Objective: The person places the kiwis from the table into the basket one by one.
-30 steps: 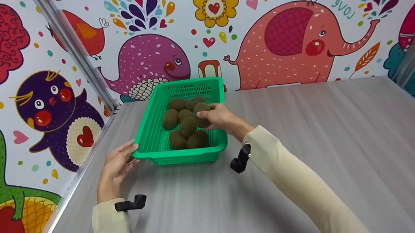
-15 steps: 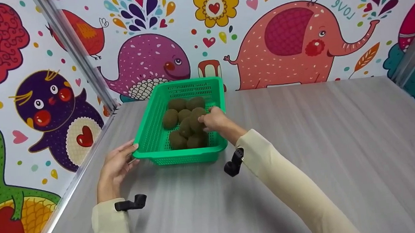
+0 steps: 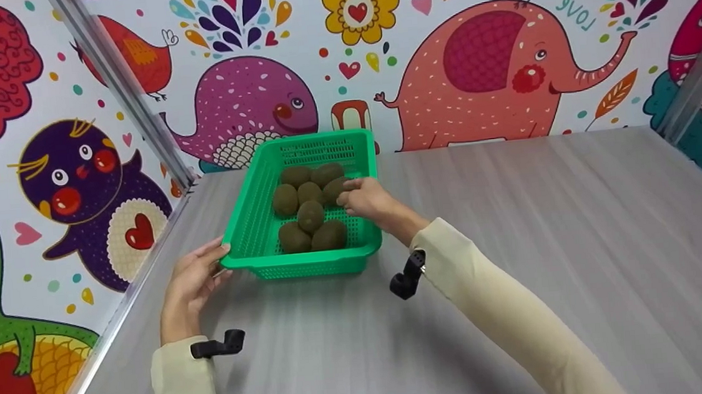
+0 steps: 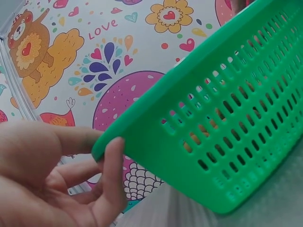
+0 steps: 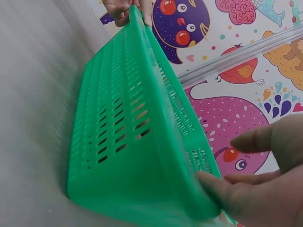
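A green plastic basket point(image 3: 305, 257) stands on the table with several brown kiwis point(image 3: 310, 217) in it. At its near left corner my left hand point(image 3: 194, 284) pinches the rim; in the left wrist view the fingers point(image 4: 113, 163) lie on both sides of that corner. My right hand point(image 3: 373, 203) reaches over the right rim, its fingertips beside a kiwi point(image 3: 334, 192) at the right of the middle row. Whether they touch it is hard to tell. The right wrist view shows thumb and fingers point(image 5: 251, 139) apart, with no fruit visible between them.
The grey wood-grain table point(image 3: 517, 240) extends right of and in front of the basket. Behind it rises a wall point(image 3: 428, 59) printed with cartoon animals. A metal corner post point(image 3: 123, 89) stands at the left. Each wrist carries a small black camera mount point(image 3: 407, 274).
My right hand has lowered a kiwi, shifted it slightly back and let go of it; it lies in the basket's middle row. The left hand stays at the corner. The view has shifted slightly.
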Motion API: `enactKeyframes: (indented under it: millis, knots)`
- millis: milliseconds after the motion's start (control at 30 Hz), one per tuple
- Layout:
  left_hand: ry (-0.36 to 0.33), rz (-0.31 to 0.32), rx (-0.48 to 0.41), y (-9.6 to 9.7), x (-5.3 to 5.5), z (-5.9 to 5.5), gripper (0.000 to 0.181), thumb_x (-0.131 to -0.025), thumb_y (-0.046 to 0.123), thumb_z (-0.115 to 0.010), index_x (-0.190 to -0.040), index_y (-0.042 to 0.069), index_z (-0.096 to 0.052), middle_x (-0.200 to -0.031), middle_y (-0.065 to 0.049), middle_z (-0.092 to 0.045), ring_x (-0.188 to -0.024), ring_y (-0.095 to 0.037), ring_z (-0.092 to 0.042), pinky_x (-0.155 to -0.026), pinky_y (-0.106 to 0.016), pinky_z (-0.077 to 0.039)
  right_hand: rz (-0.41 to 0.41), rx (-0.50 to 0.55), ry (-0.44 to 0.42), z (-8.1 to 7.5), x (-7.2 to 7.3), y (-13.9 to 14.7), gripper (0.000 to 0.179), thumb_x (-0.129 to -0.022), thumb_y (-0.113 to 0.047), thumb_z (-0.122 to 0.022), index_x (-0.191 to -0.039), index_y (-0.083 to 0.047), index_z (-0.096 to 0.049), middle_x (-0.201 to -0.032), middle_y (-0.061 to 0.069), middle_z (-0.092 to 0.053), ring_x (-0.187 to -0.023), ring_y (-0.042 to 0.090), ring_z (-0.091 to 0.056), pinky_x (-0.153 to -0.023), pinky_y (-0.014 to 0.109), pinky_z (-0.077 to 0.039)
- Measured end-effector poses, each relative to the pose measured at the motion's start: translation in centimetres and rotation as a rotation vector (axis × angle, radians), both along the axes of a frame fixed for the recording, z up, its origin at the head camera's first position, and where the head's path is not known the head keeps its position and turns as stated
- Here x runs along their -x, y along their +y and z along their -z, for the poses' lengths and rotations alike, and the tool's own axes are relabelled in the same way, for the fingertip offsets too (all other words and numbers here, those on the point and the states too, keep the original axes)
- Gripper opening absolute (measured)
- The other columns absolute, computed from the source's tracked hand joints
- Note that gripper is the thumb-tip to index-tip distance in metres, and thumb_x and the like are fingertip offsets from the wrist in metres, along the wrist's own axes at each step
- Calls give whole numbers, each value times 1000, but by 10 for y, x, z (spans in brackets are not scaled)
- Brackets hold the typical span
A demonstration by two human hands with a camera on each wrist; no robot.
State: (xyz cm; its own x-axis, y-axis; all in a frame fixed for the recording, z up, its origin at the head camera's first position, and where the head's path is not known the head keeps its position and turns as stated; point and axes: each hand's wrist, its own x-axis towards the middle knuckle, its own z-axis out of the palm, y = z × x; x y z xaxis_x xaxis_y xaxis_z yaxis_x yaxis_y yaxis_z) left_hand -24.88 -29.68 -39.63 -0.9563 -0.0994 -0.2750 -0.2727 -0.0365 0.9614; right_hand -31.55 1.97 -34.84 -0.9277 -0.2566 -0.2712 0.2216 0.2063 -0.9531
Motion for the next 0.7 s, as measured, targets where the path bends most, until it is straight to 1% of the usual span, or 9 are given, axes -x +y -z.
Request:
enactKeyframes:
  millis: [67, 200, 300, 433, 500, 533, 600, 667, 700]
  knots:
    - [-2, -6, 30, 0, -1, -2, 59, -101, 22, -61, -153, 3, -39, -93, 14, -67, -79, -1, -63, -73, -16, -56, 2, 30, 17, 2, -1, 3, 50, -101, -9, -52, -149, 0, -40, -143, 18, -53, -129, 28, -55, -114, 41, -44]
    - [-13, -24, 133, 2, -3, -5, 57, -101, 24, -60, -152, 5, -41, -95, 12, -65, -79, 0, -62, -71, -16, -56, -8, 68, 78, 7, -7, 9, 44, -102, -14, -55, -145, -4, -48, -145, 17, -52, -132, 30, -57, -112, 44, -45]
    - [-15, -36, 216, 5, -5, -7, 56, -101, 25, -60, -151, 5, -44, -102, 8, -63, -80, 0, -62, -70, -16, -57, -16, 78, 156, 10, -10, 16, 42, -102, -15, -56, -144, -7, -51, -145, 16, -52, -130, 31, -58, -110, 42, -48]
    - [-7, -55, 330, 8, -7, -11, 54, -102, 27, -58, -149, 3, -46, -105, 3, -60, -80, -2, -59, -69, -16, -57, -26, 35, 275, 11, -12, 33, 44, -102, -17, -57, -145, -8, -51, -146, 12, -54, -129, 29, -59, -108, 40, -49]
    - [2, -68, 393, 11, -8, -14, 53, -103, 27, -57, -148, 1, -47, -107, -2, -61, -78, -2, -59, -67, -15, -57, -32, 9, 322, 10, -13, 45, 46, -101, -19, -58, -146, -9, -50, -147, 11, -54, -129, 28, -58, -109, 42, -49]
    - [14, -74, 427, 12, -8, -15, 53, -103, 26, -57, -147, -1, -47, -110, -7, -62, -78, -2, -59, -67, -15, -57, -33, -6, 346, 10, -12, 51, 46, -101, -20, -58, -146, -9, -50, -147, 11, -53, -130, 28, -58, -110, 43, -48]
    - [41, -88, 525, 16, -9, -18, 52, -103, 25, -57, -146, -3, -48, -117, -18, -64, -81, -8, -62, -68, -18, -57, -30, -42, 388, 10, -12, 65, 47, -101, -23, -59, -146, -10, -51, -148, 11, -53, -133, 27, -55, -110, 46, -47]
    - [69, -94, 642, 20, -10, -21, 53, -103, 27, -55, -146, -4, -47, -129, -26, -61, -92, -18, -65, -79, -26, -58, -29, -86, 431, 10, -12, 80, 49, -101, -25, -60, -147, -10, -50, -150, 11, -50, -137, 29, -51, -112, 48, -45]
    - [81, -92, 698, 22, -9, -23, 54, -103, 28, -54, -147, -3, -46, -135, -28, -58, -99, -24, -66, -85, -32, -57, -25, -116, 448, 11, -12, 88, 50, -101, -26, -60, -147, -10, -49, -152, 11, -49, -138, 30, -49, -112, 49, -45]
